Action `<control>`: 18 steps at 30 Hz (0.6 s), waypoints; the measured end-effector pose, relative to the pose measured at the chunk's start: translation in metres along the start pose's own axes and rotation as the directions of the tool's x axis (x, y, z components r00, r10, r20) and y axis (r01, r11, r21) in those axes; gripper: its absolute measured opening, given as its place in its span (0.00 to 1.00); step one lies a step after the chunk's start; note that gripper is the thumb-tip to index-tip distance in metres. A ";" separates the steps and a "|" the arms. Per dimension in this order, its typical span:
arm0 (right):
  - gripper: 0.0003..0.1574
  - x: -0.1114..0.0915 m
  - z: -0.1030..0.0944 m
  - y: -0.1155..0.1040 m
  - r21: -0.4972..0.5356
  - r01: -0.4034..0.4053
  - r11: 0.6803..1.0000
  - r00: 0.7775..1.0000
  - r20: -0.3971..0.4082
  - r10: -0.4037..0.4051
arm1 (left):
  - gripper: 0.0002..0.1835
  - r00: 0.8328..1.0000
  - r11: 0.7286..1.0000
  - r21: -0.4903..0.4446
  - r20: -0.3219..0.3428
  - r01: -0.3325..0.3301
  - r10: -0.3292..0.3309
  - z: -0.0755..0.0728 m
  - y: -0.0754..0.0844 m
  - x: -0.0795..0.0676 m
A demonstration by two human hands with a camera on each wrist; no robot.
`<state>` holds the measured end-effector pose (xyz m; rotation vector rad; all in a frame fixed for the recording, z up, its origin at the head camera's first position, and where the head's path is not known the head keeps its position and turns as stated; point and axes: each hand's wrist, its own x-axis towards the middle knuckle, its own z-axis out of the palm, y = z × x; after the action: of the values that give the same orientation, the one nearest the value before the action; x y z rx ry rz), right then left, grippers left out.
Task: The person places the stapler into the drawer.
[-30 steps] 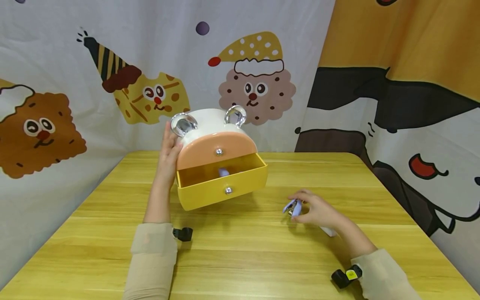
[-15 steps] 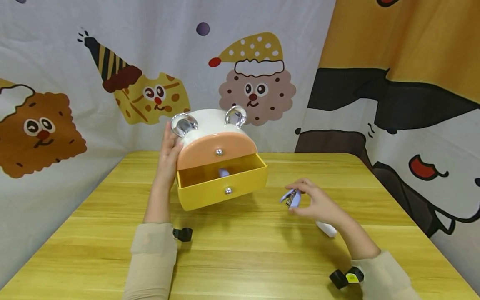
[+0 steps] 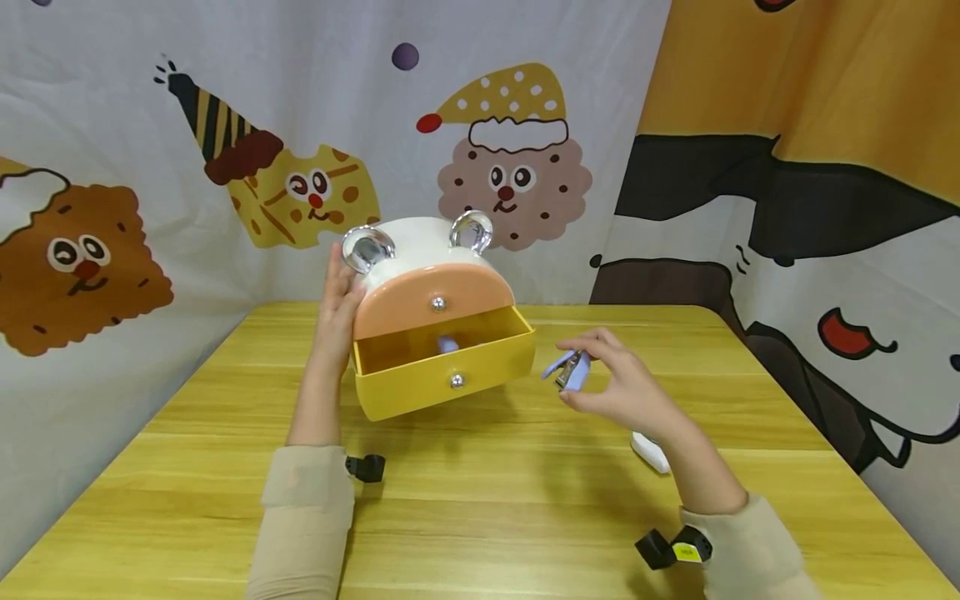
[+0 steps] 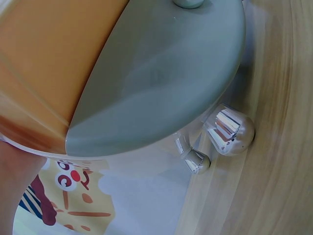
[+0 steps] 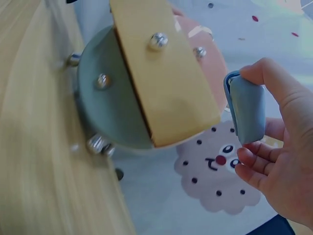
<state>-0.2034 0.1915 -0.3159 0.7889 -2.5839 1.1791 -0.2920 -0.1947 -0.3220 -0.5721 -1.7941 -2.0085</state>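
Observation:
A rounded white drawer box [image 3: 416, 237] with silver ears stands on the table. Below its peach upper drawer [image 3: 431, 292], the yellow drawer [image 3: 442, 392] is pulled out, with a small purple thing [image 3: 447, 344] inside. Both wrist views show a green lower drawer [image 4: 161, 88]. My left hand [image 3: 332, 325] rests along the box's left side, fingers pointing up. Right of the yellow drawer, my right hand [image 3: 626, 383] pinches a small purple stapler [image 3: 573, 372] between thumb and fingers, above the table. In the right wrist view this stapler [image 5: 248, 108] is seen from outside.
On the wooden table [image 3: 480, 517], a white rounded object [image 3: 650, 452] lies below my right forearm, partly covered by it. A cartoon-print curtain [image 3: 300, 50] hangs behind. The box's silver feet [image 4: 229, 131] touch the tabletop.
My right hand has lifted the stapler and brought it left and up, nearer the yellow drawer. More of the white object shows. The left hand and box have stayed put.

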 end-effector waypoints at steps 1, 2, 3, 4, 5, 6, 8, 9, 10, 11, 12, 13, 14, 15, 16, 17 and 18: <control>0.35 0.001 0.000 -0.003 -0.006 0.001 1.000 1.000 -0.010 -0.001 | 0.36 1.000 1.000 -0.002 0.000 0.000 0.000 0.000 0.000 0.000; 0.36 0.002 0.001 -0.005 -0.009 0.004 1.000 1.000 -0.019 -0.004 | 0.36 1.000 1.000 -0.001 0.000 0.000 0.000 0.000 0.000 0.000; 0.36 0.003 0.001 -0.008 -0.013 0.003 1.000 1.000 -0.028 -0.004 | 0.36 1.000 1.000 0.000 0.000 0.002 -0.002 0.000 0.001 0.000; 0.36 0.005 0.002 -0.010 -0.017 0.004 1.000 0.999 -0.036 -0.005 | 0.36 1.000 1.000 0.000 0.001 0.005 -0.005 0.000 0.001 -0.001; 0.36 0.006 0.002 -0.012 -0.017 0.006 1.000 0.999 -0.046 -0.007 | 0.36 1.000 1.000 0.000 0.001 0.007 -0.007 0.000 0.001 -0.001; 0.36 0.007 0.003 -0.015 -0.015 0.005 1.000 0.999 -0.054 -0.006 | 0.36 1.000 1.000 -0.001 0.003 0.008 -0.008 0.000 0.001 -0.001; 0.36 0.010 0.005 -0.021 -0.001 0.014 1.000 0.997 -0.073 -0.014 | 0.36 1.000 1.000 -0.004 0.004 0.007 -0.007 0.000 0.001 -0.001; 0.36 0.011 0.006 -0.024 0.006 0.017 1.000 0.996 -0.083 -0.017 | 0.36 1.000 1.000 -0.007 0.005 0.005 -0.005 0.000 0.001 -0.001; 0.36 0.013 0.007 -0.028 0.018 0.019 1.000 0.996 -0.091 -0.018 | 0.36 1.000 1.000 -0.009 0.005 0.000 0.000 0.000 0.000 0.000; 0.36 0.015 0.009 -0.031 0.032 0.022 0.999 0.995 -0.099 -0.019 | 0.36 1.000 1.000 -0.011 0.006 -0.003 0.003 0.000 0.000 0.000; 0.36 0.017 0.010 -0.034 0.044 0.023 0.999 0.994 -0.105 -0.018 | 0.36 1.000 1.000 -0.012 0.005 -0.006 0.006 0.000 0.000 0.000; 0.36 0.018 0.012 -0.038 0.057 0.022 0.998 0.994 -0.112 -0.016 | 0.36 1.000 1.000 -0.013 0.004 -0.010 0.010 0.000 0.000 0.001; 0.37 0.020 0.014 -0.041 0.069 0.020 0.997 0.993 -0.116 -0.012 | 0.36 1.000 1.000 -0.015 0.004 -0.012 0.013 -0.001 -0.001 0.001; 0.37 0.021 0.016 -0.044 0.080 0.016 0.997 0.993 -0.121 -0.007 | 0.36 1.000 1.000 -0.015 0.003 -0.012 0.012 -0.001 -0.001 0.001; 0.37 0.023 0.018 -0.047 0.091 0.014 0.996 0.992 -0.124 -0.003 | 0.36 1.000 1.000 -0.015 0.002 -0.012 0.012 -0.001 -0.001 0.001; 0.37 0.025 0.020 -0.050 0.099 0.014 0.995 0.992 -0.128 -0.001 | 0.36 1.000 1.000 -0.015 0.002 -0.011 0.011 -0.001 -0.001 0.001; 0.37 0.026 0.022 -0.053 0.106 0.015 0.994 0.991 -0.132 -0.001 | 0.36 1.000 1.000 -0.015 0.003 -0.012 0.012 0.000 -0.001 0.001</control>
<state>-0.1955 0.1362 -0.2866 0.7151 -2.4271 1.3289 -0.2934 -0.1951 -0.3223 -0.5889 -1.7746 -2.0160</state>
